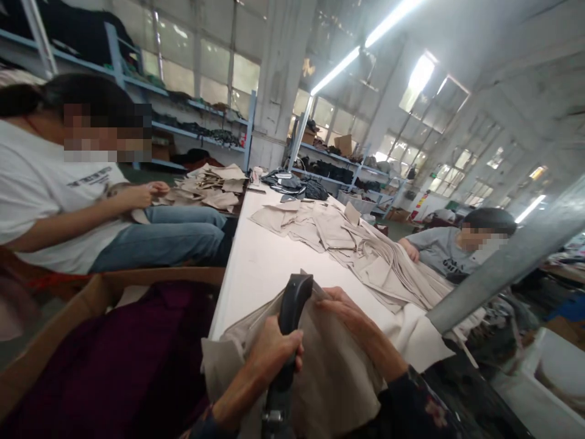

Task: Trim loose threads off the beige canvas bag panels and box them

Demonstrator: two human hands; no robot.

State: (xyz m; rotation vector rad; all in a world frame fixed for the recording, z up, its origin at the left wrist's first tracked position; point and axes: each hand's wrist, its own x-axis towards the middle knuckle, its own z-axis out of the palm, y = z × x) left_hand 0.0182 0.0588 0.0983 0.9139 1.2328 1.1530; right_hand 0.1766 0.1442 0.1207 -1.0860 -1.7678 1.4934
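My left hand [276, 347] is wrapped around a long black stapler-like hand tool [297, 299], its exact kind unclear. The tool's head reaches the upper edge of a beige fabric bundle [338, 366], and a metal part shows near its lower end. Gripping the bundle's upper edge just right of the tool is my right hand [342, 308]; the fingertips are partly hidden by cloth. The fabric hangs down over the near edge of the white table [251, 262]. Farther along the table lies a spread of beige cut fabric pieces [329, 228].
A cardboard box [91, 292] with dark purple cloth stands at left. One person [68, 201] sits beyond it handling beige cloth; another person [443, 244] is across the table. A slanted metal post [512, 262] rises at right, near a white bin [539, 366]. Dark fabric [292, 183] lies at the far end.
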